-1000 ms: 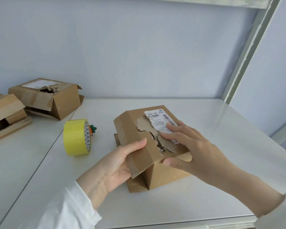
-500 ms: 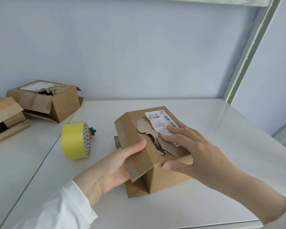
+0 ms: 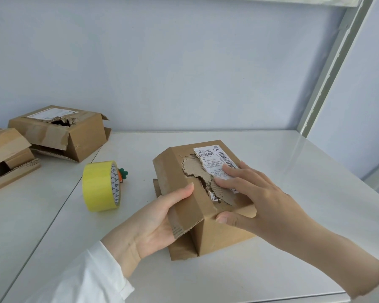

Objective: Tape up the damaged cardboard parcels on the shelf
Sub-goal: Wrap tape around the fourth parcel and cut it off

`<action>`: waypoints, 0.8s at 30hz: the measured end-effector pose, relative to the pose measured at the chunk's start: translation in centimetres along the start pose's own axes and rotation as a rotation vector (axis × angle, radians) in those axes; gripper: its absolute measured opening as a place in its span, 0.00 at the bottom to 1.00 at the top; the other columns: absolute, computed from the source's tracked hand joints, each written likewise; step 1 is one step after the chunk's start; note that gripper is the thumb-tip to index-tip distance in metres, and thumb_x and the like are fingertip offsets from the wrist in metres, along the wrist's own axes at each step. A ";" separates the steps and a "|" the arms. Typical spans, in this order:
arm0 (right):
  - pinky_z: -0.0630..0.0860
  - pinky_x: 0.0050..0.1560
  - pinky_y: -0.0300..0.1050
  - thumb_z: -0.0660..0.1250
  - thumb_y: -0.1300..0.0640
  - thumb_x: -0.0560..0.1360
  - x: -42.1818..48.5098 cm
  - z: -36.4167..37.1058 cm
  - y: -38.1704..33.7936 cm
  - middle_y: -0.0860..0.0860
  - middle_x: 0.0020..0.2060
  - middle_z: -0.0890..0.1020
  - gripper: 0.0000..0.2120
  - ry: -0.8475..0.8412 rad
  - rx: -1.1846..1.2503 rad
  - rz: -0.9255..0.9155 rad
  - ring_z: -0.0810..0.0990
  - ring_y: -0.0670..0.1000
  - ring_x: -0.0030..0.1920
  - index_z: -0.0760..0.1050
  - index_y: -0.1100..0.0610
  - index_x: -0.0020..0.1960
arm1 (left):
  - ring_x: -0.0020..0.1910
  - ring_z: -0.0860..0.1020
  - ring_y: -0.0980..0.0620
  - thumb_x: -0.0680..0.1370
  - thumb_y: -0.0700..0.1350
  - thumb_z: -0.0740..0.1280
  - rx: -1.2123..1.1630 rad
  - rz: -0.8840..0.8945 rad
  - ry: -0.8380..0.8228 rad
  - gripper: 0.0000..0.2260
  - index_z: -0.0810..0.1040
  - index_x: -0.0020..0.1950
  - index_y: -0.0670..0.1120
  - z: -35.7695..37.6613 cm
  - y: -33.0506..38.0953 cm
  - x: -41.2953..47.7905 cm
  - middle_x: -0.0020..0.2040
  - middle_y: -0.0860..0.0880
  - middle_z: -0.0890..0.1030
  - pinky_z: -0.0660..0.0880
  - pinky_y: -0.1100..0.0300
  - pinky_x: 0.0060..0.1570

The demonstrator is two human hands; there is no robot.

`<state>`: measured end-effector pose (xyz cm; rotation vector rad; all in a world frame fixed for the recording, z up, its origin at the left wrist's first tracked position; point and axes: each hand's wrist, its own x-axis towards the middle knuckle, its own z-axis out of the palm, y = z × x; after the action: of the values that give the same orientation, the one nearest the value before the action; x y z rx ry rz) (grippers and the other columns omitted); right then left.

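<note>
Barely anything has shifted over the last second: on the white shelf (image 3: pixel 271 270) the two other torn parcels (image 3: pixel 83 136) sit as before at the back left, well apart from the work, and the damaged parcel (image 3: pixel 221 235) remains in the middle, near the front edge, turned at most a touch. The left hand (image 3: pixel 153 224) still grips its loose side flap, thumb over the top and the fingers hidden behind. The right hand (image 3: pixel 260 200) keeps its straight fingers flat on the top, partly covering the label (image 3: pixel 214 158), with the thumb against the front face. Between the hands the ragged hole (image 3: pixel 202 182) stays open. The yellow tape roll (image 3: pixel 97 186) stands untouched just left of the parcel. I judge the work is still at squaring and holding the box shut, and one hand must let go to fetch the tape.
</note>
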<state>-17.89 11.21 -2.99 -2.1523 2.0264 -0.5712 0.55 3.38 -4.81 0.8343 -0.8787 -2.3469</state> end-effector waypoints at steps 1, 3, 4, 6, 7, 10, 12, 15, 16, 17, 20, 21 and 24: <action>0.58 0.63 0.36 0.43 0.17 0.54 0.0 0.0 -0.1 0.27 0.69 0.56 0.44 -0.003 -0.004 0.003 0.43 0.32 0.72 0.62 0.32 0.67 | 0.39 0.83 0.49 0.67 0.45 0.71 0.019 0.002 0.008 0.07 0.86 0.41 0.45 0.1 0.1 -0.1 0.47 0.43 0.84 0.80 0.60 0.36; 0.59 0.65 0.36 0.44 0.18 0.54 0.0 0.0 -0.2 0.27 0.70 0.55 0.44 -0.007 -0.011 0.009 0.42 0.32 0.71 0.62 0.32 0.67 | 0.39 0.83 0.50 0.66 0.46 0.74 0.059 0.009 0.011 0.06 0.86 0.39 0.46 0.3 0.3 -0.2 0.45 0.44 0.84 0.79 0.61 0.35; 0.60 0.65 0.37 0.43 0.18 0.53 0.0 0.0 -0.3 0.27 0.70 0.55 0.45 -0.005 -0.012 0.012 0.42 0.31 0.71 0.62 0.32 0.67 | 0.38 0.83 0.50 0.65 0.45 0.73 0.080 0.010 0.013 0.05 0.86 0.38 0.45 0.4 0.3 -0.2 0.44 0.44 0.84 0.80 0.61 0.35; 0.59 0.66 0.37 0.39 0.16 0.51 0.0 0.0 -0.4 0.27 0.70 0.55 0.48 0.002 -0.019 0.025 0.42 0.31 0.71 0.62 0.31 0.67 | 0.36 0.83 0.50 0.65 0.43 0.71 0.096 0.017 0.024 0.05 0.86 0.37 0.45 0.6 0.3 -0.1 0.42 0.44 0.84 0.79 0.62 0.34; 0.59 0.66 0.37 0.38 0.16 0.50 0.0 0.0 -0.5 0.27 0.69 0.55 0.49 0.005 -0.025 0.031 0.42 0.32 0.71 0.61 0.31 0.67 | 0.35 0.83 0.50 0.65 0.42 0.70 0.090 0.021 0.028 0.05 0.86 0.37 0.44 0.7 0.3 0.0 0.42 0.44 0.84 0.79 0.62 0.32; 0.58 0.67 0.38 0.37 0.15 0.49 -0.1 -0.1 -0.7 0.27 0.69 0.55 0.50 -0.001 -0.032 0.039 0.43 0.32 0.72 0.62 0.31 0.67 | 0.37 0.83 0.48 0.65 0.40 0.71 0.040 0.026 0.026 0.06 0.86 0.40 0.43 0.5 0.2 0.4 0.45 0.42 0.84 0.80 0.60 0.34; 0.59 0.66 0.37 0.38 0.15 0.50 0.0 -0.4 -0.6 0.27 0.69 0.56 0.49 -0.014 -0.041 0.024 0.45 0.33 0.72 0.62 0.32 0.67 | 0.38 0.83 0.48 0.65 0.40 0.71 0.030 0.027 0.028 0.07 0.86 0.41 0.43 0.4 0.1 0.4 0.46 0.42 0.84 0.81 0.59 0.37; 0.57 0.60 0.34 0.44 0.17 0.53 0.3 -1.3 -0.9 0.29 0.67 0.58 0.46 -0.071 -0.068 0.006 0.50 0.35 0.70 0.63 0.34 0.67 | 0.38 0.84 0.48 0.64 0.41 0.71 0.066 0.032 0.028 0.07 0.86 0.41 0.43 0.6 0.4 0.2 0.46 0.42 0.84 0.79 0.60 0.33; 0.56 0.59 0.33 0.48 0.20 0.55 0.5 -1.8 -1.1 0.30 0.66 0.58 0.44 -0.089 -0.079 0.008 0.52 0.36 0.69 0.61 0.34 0.68 | 0.38 0.84 0.49 0.65 0.41 0.71 0.078 0.034 0.031 0.07 0.86 0.40 0.43 0.6 0.5 0.1 0.46 0.42 0.84 0.78 0.61 0.32; 0.55 0.59 0.32 0.51 0.22 0.55 0.7 -2.1 -1.3 0.30 0.67 0.57 0.43 -0.103 -0.080 0.006 0.52 0.36 0.69 0.58 0.34 0.69 | 0.37 0.84 0.49 0.65 0.41 0.71 0.083 0.034 0.034 0.07 0.86 0.40 0.43 0.6 0.7 0.0 0.46 0.42 0.84 0.78 0.62 0.31; 0.45 0.71 0.36 0.52 0.23 0.60 1.2 -2.1 -1.5 0.31 0.72 0.40 0.45 -0.172 -0.100 -0.110 0.37 0.35 0.72 0.41 0.36 0.73 | 0.41 0.84 0.49 0.65 0.42 0.72 0.122 0.030 0.032 0.11 0.85 0.47 0.43 0.3 1.0 0.0 0.50 0.42 0.84 0.78 0.61 0.33; 0.39 0.73 0.39 0.47 0.23 0.62 1.4 -1.7 -1.3 0.31 0.72 0.35 0.45 -0.203 -0.151 -0.160 0.31 0.35 0.71 0.37 0.38 0.73 | 0.42 0.84 0.49 0.64 0.43 0.73 0.146 0.037 0.037 0.13 0.85 0.48 0.44 0.2 1.0 0.1 0.50 0.42 0.84 0.80 0.60 0.36; 0.30 0.71 0.38 0.30 0.21 0.59 1.7 -0.7 -0.8 0.33 0.70 0.31 0.47 -0.218 -0.308 -0.202 0.26 0.34 0.68 0.30 0.43 0.72 | 0.43 0.83 0.49 0.63 0.43 0.73 0.168 0.071 0.070 0.11 0.86 0.44 0.46 0.3 1.2 0.4 0.49 0.43 0.84 0.80 0.57 0.48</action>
<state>-17.31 9.70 -1.75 -2.4836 1.8950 -0.0366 0.40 2.45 -3.93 0.9311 -1.0689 -2.1922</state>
